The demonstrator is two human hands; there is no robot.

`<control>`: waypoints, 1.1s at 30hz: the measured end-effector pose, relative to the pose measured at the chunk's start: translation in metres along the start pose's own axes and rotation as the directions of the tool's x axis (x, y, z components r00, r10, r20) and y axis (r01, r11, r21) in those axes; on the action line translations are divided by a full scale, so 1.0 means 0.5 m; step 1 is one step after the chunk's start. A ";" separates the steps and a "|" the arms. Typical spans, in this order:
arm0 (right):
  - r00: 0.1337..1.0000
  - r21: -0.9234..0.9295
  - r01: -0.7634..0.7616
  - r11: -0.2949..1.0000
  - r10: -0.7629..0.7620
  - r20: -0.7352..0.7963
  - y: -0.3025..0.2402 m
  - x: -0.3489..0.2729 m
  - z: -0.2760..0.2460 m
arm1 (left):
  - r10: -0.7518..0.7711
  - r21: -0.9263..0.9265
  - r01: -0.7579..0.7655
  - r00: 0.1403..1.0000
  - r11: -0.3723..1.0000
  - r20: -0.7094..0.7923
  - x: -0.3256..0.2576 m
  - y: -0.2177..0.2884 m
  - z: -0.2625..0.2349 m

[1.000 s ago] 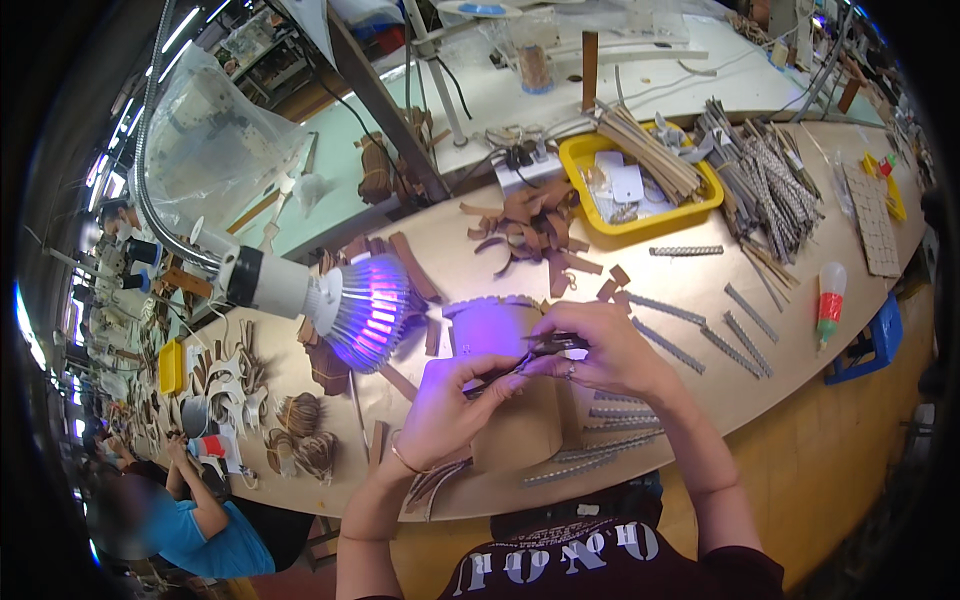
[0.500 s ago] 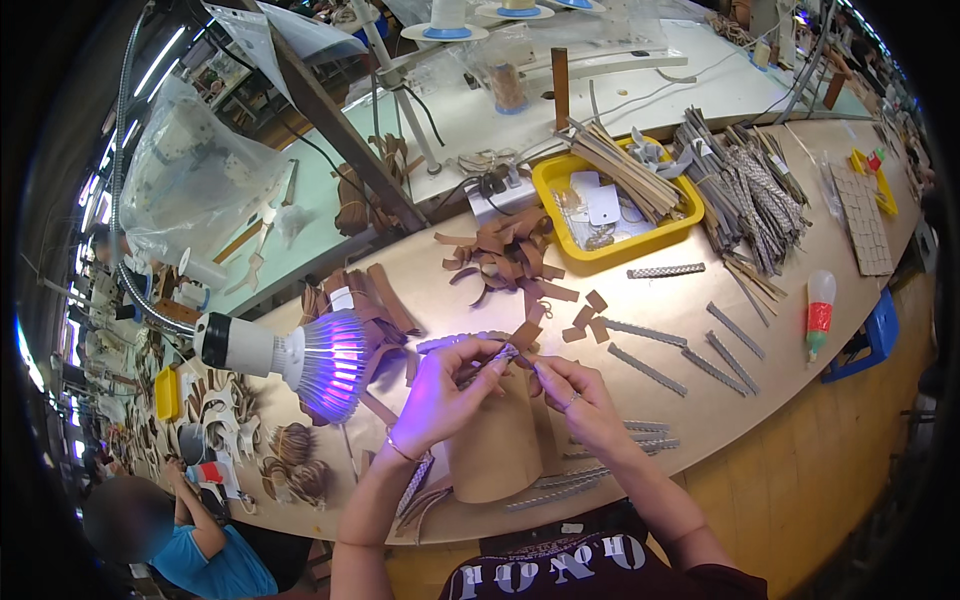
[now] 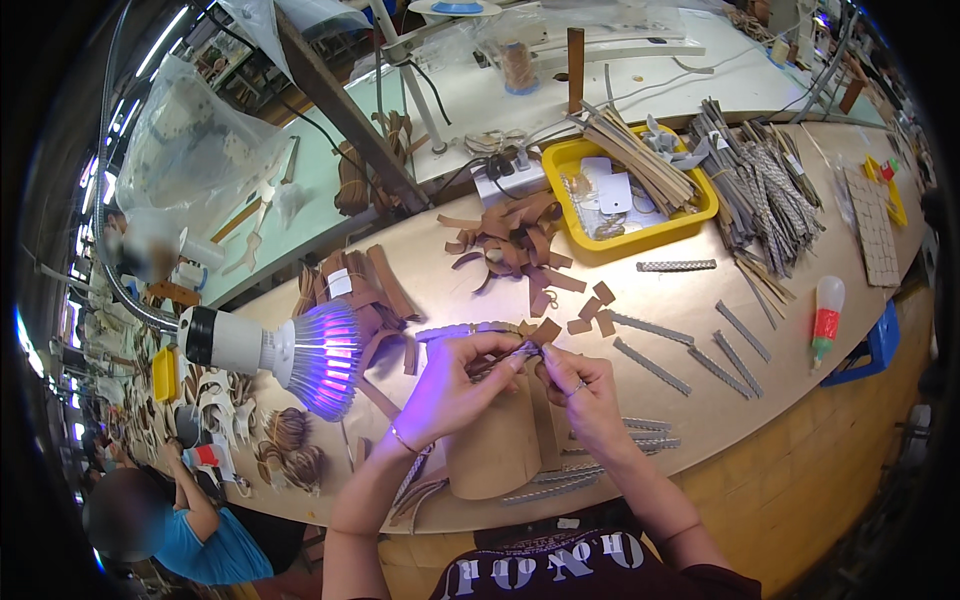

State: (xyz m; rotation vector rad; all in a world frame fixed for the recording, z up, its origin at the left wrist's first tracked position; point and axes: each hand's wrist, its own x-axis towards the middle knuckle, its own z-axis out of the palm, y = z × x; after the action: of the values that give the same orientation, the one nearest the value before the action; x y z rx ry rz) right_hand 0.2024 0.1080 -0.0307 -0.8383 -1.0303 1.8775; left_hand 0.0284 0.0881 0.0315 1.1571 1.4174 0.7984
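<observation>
A grey braided strip (image 3: pixel 523 351) is pinched between thumb and fingers of my left hand (image 3: pixel 462 388), above the work table. A small square brown leather piece (image 3: pixel 545 332) shows at the strip's end, just beyond my fingertips. My right hand (image 3: pixel 588 392) is closed, thumb and forefinger pressed together at that same end. What exactly sits between its fingertips is hidden. Directly below my hands stands a tan cylinder (image 3: pixel 492 455). Several cut braided strips (image 3: pixel 650 366) lie to the right, beside loose brown leather squares (image 3: pixel 596 312).
At left, a lit lamp (image 3: pixel 318 358) on a flexible neck reaches close to my left hand. Brown leather strips (image 3: pixel 510 245) are heaped beyond my hands. A yellow tray (image 3: pixel 625 240), strip bundles (image 3: pixel 765 195) and a glue bottle (image 3: pixel 827 315) stand farther right. A person in blue (image 3: pixel 215 535) works at left.
Both hands have shifted slightly right with the braided strip and the small leather piece. My right fingertips have come closer to my left ones. The whole view has tilted a little.
</observation>
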 end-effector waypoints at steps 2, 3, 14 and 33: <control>1.000 -0.020 0.002 1.000 -0.002 -0.019 0.000 -0.001 0.001 | 0.010 -0.001 -0.010 1.000 1.000 0.007 0.001 -0.003 0.000; 1.000 -0.034 -0.002 0.999 0.001 -0.027 0.000 -0.002 0.002 | 0.019 -0.012 -0.019 1.000 1.000 0.014 0.002 -0.004 -0.001; 0.899 0.436 -0.411 0.800 0.434 0.051 0.032 0.034 -0.035 | 0.278 0.458 -0.263 0.960 0.849 0.036 -0.040 -0.014 -0.038; 0.926 -0.783 -0.280 0.555 -0.060 -0.374 -0.032 -0.061 -0.192 | 0.095 0.381 0.381 0.591 0.842 -0.801 -0.313 -0.292 -0.105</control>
State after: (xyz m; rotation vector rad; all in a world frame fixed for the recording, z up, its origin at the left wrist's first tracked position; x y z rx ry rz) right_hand 0.3009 0.1186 -0.0541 -1.7660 -1.6712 1.1511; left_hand -0.0641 -0.0972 -0.0444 1.0688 2.6098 0.8805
